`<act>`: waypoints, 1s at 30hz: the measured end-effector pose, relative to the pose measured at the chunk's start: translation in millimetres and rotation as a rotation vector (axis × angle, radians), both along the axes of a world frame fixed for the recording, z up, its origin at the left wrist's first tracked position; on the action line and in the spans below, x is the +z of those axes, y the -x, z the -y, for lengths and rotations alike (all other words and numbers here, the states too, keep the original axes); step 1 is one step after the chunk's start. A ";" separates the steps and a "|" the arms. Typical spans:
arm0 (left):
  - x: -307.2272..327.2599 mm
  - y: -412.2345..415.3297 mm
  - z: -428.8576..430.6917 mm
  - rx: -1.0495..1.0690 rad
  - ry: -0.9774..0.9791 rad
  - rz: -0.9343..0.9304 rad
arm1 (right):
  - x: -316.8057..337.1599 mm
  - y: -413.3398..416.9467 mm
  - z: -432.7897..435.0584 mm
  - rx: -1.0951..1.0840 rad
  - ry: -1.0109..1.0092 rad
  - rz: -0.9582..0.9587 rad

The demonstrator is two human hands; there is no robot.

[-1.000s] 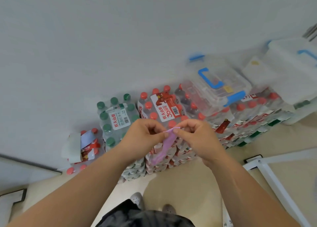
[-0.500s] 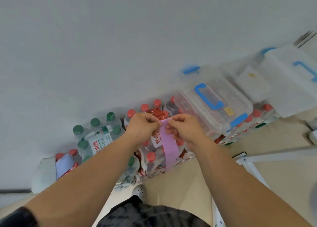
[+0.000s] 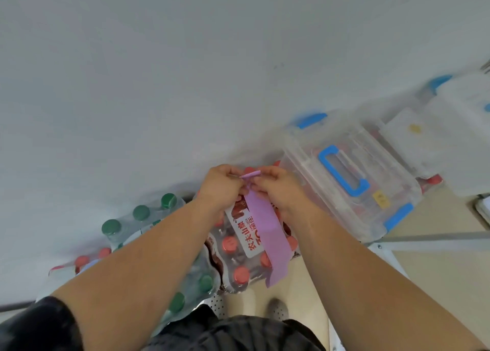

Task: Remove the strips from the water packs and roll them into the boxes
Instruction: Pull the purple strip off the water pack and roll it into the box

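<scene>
Plain pale grey wall [image 3: 185, 72] is filling most of the view, with a beige floor [image 3: 437, 276] showing at the bottom right. Shrink-wrapped water packs are sitting on the floor against that wall.

Both hands are working up in the middle. The left hand [image 3: 221, 184] and the right hand [image 3: 278, 187] are each pinching an end of the purple strip [image 3: 267, 231] at its top, where it's already curled into a small tight roll [image 3: 249, 175] between the fingertips. The rest of the strip is hanging loose below the hands, trailing down in front of the red-capped water pack [image 3: 238, 249] with the white and red Chinese label. I can't tell whether the lower tail is touching the wrap or just dangling in front of it.

Just left of that pack, a green-capped water pack [image 3: 138, 218] is standing, partly hidden behind the left forearm. Further left there are more red caps [image 3: 87, 257], pretty blurred.

To the right of the hands, a clear plastic storage box [image 3: 371, 191] with a blue handle and blue clips is lying close to the wall, lid on. Another translucent box [image 3: 456, 138] is sitting beyond it at the right edge, motion-blurred. A grey shoe [image 3: 277, 309] is peeking out at the bottom, plus dark clothing.
</scene>
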State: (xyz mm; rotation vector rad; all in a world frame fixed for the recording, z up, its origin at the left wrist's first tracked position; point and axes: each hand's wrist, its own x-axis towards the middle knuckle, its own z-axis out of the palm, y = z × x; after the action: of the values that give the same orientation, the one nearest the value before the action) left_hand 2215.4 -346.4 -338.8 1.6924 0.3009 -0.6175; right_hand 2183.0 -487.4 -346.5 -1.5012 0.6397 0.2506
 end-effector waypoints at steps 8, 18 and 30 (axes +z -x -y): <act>6.9 22.5 -7.5 0.040 -0.094 0.093 | 5.8 12.3 -0.7 0.127 0.231 0.105; 15.4 117.1 -95.9 0.296 -0.518 0.287 | 8.5 38.3 -83.5 0.519 0.194 0.302; 4.5 226.9 -237.4 0.630 -0.672 0.101 | 14.3 79.4 -228.6 0.995 0.222 0.252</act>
State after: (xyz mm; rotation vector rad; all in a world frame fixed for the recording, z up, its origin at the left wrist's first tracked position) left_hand 1988.5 -109.0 -334.3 2.0972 1.0048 0.0610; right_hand 2103.6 -258.8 -332.2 -1.9339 -0.3402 0.7459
